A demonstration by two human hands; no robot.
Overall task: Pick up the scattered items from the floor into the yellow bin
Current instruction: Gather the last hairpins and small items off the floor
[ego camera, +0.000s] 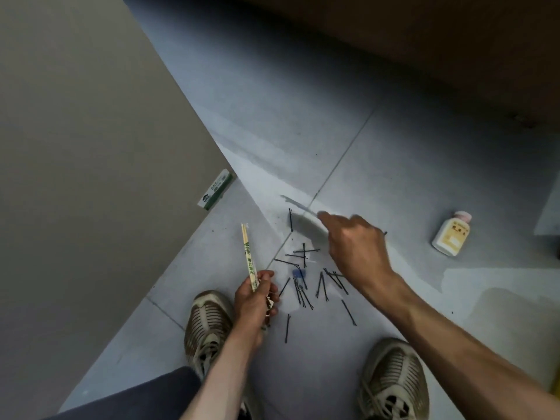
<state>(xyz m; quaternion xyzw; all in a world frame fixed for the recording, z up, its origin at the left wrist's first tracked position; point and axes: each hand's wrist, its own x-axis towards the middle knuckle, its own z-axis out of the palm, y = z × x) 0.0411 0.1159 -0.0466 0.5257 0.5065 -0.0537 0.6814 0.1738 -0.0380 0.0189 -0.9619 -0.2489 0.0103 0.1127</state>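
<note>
My left hand (256, 300) grips a wrapped pair of wooden chopsticks (248, 257), their tips pointing up and away from me. My right hand (354, 244) pinches a thin pale strip (298, 204), blurred by motion, held just above the floor. Several black hairpins (303, 286) lie scattered on the grey tiles between my hands and in front of my shoes. A small blue clip (298, 273) sits among them. A white bottle with a pink cap (451, 236) lies on the floor to the right. A sliver of yellow (556, 386) shows at the right edge.
A green and white box (216, 189) lies at the foot of the grey wall on the left. A brown panel fills the top right. My two shoes (209, 325) (394, 380) stand on the tiles near the hairpins.
</note>
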